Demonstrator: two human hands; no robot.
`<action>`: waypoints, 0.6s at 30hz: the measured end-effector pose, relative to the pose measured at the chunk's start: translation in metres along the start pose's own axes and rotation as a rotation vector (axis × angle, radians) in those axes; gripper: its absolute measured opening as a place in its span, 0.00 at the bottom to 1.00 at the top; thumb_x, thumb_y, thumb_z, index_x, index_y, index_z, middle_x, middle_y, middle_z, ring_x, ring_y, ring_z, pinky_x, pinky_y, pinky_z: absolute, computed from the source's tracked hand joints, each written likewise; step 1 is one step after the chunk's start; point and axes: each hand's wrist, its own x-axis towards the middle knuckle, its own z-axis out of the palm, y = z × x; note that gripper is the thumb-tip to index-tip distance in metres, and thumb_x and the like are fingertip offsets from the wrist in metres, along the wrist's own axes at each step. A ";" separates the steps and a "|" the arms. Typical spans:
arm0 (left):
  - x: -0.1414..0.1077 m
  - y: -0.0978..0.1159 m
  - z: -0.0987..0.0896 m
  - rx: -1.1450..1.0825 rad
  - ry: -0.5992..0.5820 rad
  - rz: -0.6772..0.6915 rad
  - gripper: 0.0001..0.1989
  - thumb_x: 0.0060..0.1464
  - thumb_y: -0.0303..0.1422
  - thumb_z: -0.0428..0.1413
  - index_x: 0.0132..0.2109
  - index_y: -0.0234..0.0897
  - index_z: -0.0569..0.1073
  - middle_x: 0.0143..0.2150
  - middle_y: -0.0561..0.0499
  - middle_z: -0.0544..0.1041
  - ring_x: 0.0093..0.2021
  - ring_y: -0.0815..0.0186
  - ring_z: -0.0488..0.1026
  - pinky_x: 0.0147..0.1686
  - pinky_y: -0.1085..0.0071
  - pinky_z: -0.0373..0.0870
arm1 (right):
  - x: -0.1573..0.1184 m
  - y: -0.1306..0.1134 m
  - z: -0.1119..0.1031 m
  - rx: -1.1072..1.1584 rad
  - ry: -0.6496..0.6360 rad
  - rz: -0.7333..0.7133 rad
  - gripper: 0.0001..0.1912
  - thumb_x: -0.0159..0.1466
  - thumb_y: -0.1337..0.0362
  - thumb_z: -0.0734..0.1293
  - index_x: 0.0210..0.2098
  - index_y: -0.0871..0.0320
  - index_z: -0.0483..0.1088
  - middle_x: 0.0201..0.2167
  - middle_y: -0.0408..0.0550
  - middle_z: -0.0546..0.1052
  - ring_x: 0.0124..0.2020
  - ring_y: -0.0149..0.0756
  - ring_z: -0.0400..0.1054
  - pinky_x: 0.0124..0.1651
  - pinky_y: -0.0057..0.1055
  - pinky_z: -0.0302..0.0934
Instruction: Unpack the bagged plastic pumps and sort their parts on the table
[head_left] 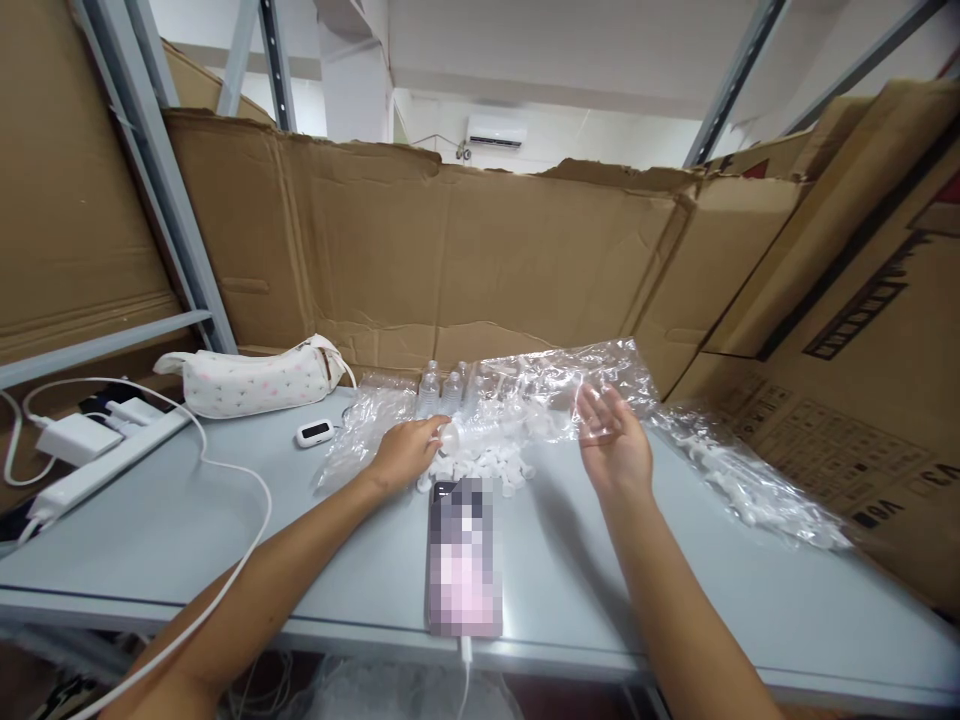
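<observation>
My left hand (409, 455) reaches in from the left, its thumb and fingers closed on the near end of a clear plastic bottle (471, 436) that lies on its side. Just below it is a pile of small white plastic caps (487, 468). Several clear bottles (430, 385) stand upright behind. To the right, my right hand (616, 450) is raised palm up, fingers apart and slightly curled, holding nothing. Its fingertips overlap a large clear plastic bag (562, 375); whether they touch it I cannot tell.
A phone (465, 560) on a white cable lies at the front of the grey table (360, 590). To the left are a pouch (255, 378), a small white device (314, 432) and a power strip (112, 470). Another filled bag (750, 480) lies right. Cardboard (480, 250) walls the back.
</observation>
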 end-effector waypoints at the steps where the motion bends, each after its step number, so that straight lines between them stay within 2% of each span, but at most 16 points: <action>1: 0.000 -0.001 0.001 -0.008 0.012 0.010 0.21 0.56 0.30 0.50 0.57 0.44 0.67 0.46 0.50 0.77 0.44 0.58 0.73 0.44 0.66 0.67 | -0.001 0.001 0.000 0.001 -0.002 0.020 0.08 0.63 0.67 0.59 0.39 0.59 0.69 0.35 0.49 0.79 0.38 0.33 0.75 0.43 0.29 0.70; 4: 0.000 -0.004 0.004 -0.053 0.043 0.018 0.22 0.56 0.29 0.50 0.58 0.43 0.65 0.50 0.48 0.74 0.43 0.59 0.73 0.44 0.65 0.67 | -0.002 0.005 0.001 0.010 -0.009 0.091 0.08 0.64 0.69 0.59 0.38 0.59 0.70 0.36 0.49 0.79 0.39 0.33 0.75 0.43 0.27 0.70; 7: 0.000 -0.007 0.005 -0.121 0.056 0.000 0.22 0.56 0.31 0.50 0.58 0.43 0.64 0.52 0.47 0.72 0.38 0.62 0.74 0.41 0.65 0.69 | -0.002 0.009 0.000 0.008 -0.037 0.180 0.09 0.64 0.69 0.59 0.37 0.59 0.70 0.36 0.49 0.79 0.39 0.32 0.75 0.42 0.26 0.71; 12: -0.007 -0.004 -0.004 -0.153 0.151 0.034 0.17 0.56 0.33 0.50 0.53 0.41 0.69 0.48 0.49 0.74 0.39 0.61 0.72 0.45 0.63 0.66 | -0.005 0.020 -0.001 -0.078 -0.124 0.353 0.10 0.63 0.70 0.58 0.35 0.59 0.72 0.34 0.50 0.80 0.37 0.34 0.76 0.40 0.27 0.72; 15: -0.015 0.001 -0.011 -0.393 0.158 0.066 0.17 0.59 0.38 0.48 0.55 0.42 0.66 0.47 0.48 0.74 0.42 0.61 0.71 0.46 0.64 0.66 | -0.009 0.024 0.000 -0.127 -0.190 0.412 0.10 0.63 0.70 0.59 0.36 0.60 0.72 0.33 0.50 0.80 0.36 0.36 0.76 0.39 0.29 0.72; 18: -0.022 0.007 -0.017 -0.754 0.080 0.152 0.23 0.64 0.43 0.39 0.61 0.40 0.58 0.49 0.44 0.73 0.41 0.63 0.72 0.43 0.66 0.66 | -0.012 0.026 0.001 -0.156 -0.222 0.418 0.09 0.62 0.69 0.60 0.37 0.59 0.72 0.32 0.48 0.79 0.34 0.35 0.76 0.38 0.29 0.72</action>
